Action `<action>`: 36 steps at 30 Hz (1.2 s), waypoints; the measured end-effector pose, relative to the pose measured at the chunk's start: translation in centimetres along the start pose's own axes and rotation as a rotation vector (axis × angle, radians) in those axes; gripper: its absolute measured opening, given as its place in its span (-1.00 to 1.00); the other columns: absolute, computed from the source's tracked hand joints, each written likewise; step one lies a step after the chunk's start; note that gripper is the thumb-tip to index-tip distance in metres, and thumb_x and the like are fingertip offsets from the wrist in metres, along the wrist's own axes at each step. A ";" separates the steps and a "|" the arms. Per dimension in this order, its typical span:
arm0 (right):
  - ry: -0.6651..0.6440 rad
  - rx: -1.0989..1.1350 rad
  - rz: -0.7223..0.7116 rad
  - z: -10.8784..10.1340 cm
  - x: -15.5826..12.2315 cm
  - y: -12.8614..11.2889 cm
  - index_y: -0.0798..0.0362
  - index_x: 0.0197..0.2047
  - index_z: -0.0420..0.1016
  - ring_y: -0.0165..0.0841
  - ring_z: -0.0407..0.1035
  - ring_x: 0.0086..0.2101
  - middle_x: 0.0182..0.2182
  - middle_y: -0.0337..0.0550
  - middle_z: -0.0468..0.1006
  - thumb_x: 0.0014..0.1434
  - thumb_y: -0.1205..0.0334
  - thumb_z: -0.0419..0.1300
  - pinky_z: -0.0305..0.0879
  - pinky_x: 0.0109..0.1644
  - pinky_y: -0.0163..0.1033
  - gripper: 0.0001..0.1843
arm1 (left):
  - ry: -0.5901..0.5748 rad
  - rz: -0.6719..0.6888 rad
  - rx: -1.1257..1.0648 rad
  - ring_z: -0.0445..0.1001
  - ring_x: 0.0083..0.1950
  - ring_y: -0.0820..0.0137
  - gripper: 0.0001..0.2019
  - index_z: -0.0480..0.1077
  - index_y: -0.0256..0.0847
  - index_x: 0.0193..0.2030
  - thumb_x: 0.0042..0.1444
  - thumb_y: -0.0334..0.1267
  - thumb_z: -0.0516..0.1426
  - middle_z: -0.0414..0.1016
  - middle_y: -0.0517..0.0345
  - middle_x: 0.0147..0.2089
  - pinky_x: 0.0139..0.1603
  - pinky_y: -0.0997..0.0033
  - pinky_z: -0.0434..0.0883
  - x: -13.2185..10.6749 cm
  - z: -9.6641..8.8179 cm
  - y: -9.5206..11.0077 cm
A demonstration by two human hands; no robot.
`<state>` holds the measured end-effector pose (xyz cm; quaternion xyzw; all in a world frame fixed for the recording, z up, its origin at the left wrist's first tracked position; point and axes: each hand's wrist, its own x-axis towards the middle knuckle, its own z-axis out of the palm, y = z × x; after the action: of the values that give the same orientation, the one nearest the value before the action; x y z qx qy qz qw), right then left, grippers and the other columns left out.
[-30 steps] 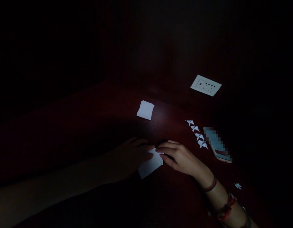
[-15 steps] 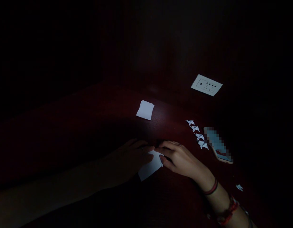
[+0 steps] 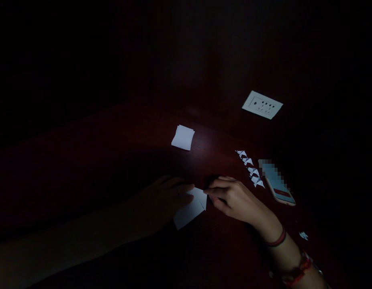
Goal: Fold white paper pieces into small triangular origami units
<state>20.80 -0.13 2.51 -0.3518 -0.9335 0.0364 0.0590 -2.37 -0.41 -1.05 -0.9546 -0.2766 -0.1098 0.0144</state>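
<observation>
The scene is very dim. A white sheet of paper [image 3: 189, 208], partly folded, lies on the dark red table [image 3: 119, 152]. My left hand [image 3: 163, 198] rests flat on the sheet's left part, fingers stretched out and pressing it down. My right hand [image 3: 234, 197] sits at the sheet's right edge with its fingers curled, fingertips touching the folded corner. Bracelets circle my right wrist.
A small stack of white paper squares [image 3: 182, 137] lies farther back. Several small folded paper pieces [image 3: 250, 169] form a row to the right, next to a phone [image 3: 276, 182]. A white wall socket plate [image 3: 262, 104] is beyond. One tiny folded piece [image 3: 303, 235] lies near my right forearm.
My right hand has slid slightly right, off the paper, uncovering more of the folded corner. My left hand has stayed pressed on the sheet.
</observation>
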 end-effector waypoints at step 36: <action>0.265 0.404 0.256 2.3 1.1 -2.4 0.08 -0.42 0.33 -0.43 0.23 -0.35 -0.41 -0.22 0.32 0.00 0.51 0.05 0.11 -0.27 -0.31 -0.85 | 0.217 -0.282 -0.352 0.21 -0.20 0.39 -0.93 0.30 -0.21 -0.40 -0.02 -0.43 0.03 0.22 0.20 -0.29 -0.17 0.36 0.18 2.4 0.2 0.7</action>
<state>18.08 -1.26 0.62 -0.4496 -0.8395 0.1825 0.2446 0.02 0.23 -0.70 -0.8769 -0.3807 -0.2590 -0.1380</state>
